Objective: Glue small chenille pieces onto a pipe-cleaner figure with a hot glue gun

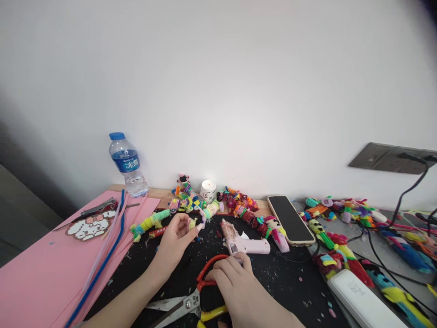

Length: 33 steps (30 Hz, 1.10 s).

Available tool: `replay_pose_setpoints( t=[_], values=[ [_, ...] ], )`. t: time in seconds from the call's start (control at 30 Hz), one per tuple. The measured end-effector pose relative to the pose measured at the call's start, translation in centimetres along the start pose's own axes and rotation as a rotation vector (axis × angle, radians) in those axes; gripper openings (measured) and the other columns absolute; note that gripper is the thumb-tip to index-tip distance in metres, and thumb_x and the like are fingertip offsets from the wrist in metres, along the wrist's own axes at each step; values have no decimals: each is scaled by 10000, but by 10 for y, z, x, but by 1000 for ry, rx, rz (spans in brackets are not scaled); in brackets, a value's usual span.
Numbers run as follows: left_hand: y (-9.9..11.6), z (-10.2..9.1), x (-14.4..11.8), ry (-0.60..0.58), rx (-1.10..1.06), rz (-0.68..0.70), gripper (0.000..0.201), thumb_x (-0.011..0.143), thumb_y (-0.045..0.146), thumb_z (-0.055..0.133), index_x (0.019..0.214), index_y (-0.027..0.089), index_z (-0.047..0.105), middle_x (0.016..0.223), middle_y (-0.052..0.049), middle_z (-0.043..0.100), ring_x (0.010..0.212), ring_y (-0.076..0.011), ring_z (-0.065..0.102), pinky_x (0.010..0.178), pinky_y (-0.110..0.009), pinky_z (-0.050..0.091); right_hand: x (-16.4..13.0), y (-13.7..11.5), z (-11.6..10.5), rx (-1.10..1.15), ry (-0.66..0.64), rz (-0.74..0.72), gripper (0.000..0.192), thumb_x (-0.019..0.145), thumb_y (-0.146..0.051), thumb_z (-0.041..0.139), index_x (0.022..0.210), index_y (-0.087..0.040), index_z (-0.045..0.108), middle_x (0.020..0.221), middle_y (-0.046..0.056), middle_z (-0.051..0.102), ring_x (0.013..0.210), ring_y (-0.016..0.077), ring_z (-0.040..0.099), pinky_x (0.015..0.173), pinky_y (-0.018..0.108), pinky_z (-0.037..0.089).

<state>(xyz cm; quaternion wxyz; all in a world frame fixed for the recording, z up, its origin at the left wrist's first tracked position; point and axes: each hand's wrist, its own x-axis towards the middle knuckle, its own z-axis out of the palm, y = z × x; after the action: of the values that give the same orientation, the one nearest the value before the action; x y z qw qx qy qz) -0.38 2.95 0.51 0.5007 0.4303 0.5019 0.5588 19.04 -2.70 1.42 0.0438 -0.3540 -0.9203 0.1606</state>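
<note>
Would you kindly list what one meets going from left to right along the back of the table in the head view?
Water bottle → small white jar → black phone → wall socket plate.

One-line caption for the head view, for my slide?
Left hand pinches a small fuzzy pipe-cleaner piece; right hand rests on red-handled metal scissors beside a pink glue gun.

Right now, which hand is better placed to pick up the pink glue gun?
The right hand, probably. It rests on the red scissors' handle, directly below the glue gun, with its fingers almost at the gun's grip. The left hand is busy pinching a small fuzzy piece.
</note>
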Motion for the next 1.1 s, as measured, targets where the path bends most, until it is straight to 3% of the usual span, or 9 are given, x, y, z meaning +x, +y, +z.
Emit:
replay_pose_setpoints(
  t=[0.17,0.3,0.43,0.53,0.67,0.83,0.97,1.1],
  values=[
    [5,-7,3,-100,-281,-179,315,712,320,713,781,199,430,796,5,617,657,-86,534,636,-209,459,0,2,2,8,0,21,453,644,-300,594,1072,-162,534,1034,95,588,966,269,508,984,457,244],
    [6,-13,8,-92,-410,-231,320,677,267,745,777,190,451,830,-29,654,632,-80,544,623,-210,470,-1,-1,-2,97,41,20,358,604,-276,600,941,-168,544,928,66,601,867,231,526,969,442,257],
    [4,-15,10,-70,-427,-200,308,664,246,744,755,182,457,772,-10,640,605,-73,531,603,-201,460,-3,-5,-10,272,233,54,349,534,-166,560,878,-191,500,859,19,587,783,186,516,930,418,311],
    [3,-12,6,-105,-333,-149,299,712,282,705,727,189,420,708,28,595,577,-66,501,571,-193,426,-5,-3,-9,333,407,113,309,531,-139,513,832,-198,480,757,6,537,716,176,477,762,342,406],
    [3,-5,-1,-194,-198,-137,368,767,331,648,703,211,306,584,97,426,482,-50,398,520,-197,350,-7,5,1,540,693,195,170,707,-238,519,873,-209,499,705,9,524,658,175,508,614,281,436],
    [0,-1,-4,-264,-162,-187,327,772,359,609,833,240,310,579,123,343,431,-42,320,513,-204,287,-10,11,12,672,914,273,335,851,-471,438,1059,-228,537,708,56,582,672,236,587,572,327,486],
    [1,-1,-6,-313,-218,-267,367,768,340,605,1033,252,367,604,109,354,453,-47,340,523,-204,286,-10,16,8,625,957,266,310,843,-452,489,1049,-227,542,744,54,609,660,217,591,640,343,516],
    [2,-1,-9,-409,-301,-314,289,785,342,617,982,209,453,684,74,391,504,-46,370,548,-215,333,-9,23,0,453,923,279,183,789,-320,562,935,-215,525,720,18,574,587,164,537,567,288,494]
  ],
)
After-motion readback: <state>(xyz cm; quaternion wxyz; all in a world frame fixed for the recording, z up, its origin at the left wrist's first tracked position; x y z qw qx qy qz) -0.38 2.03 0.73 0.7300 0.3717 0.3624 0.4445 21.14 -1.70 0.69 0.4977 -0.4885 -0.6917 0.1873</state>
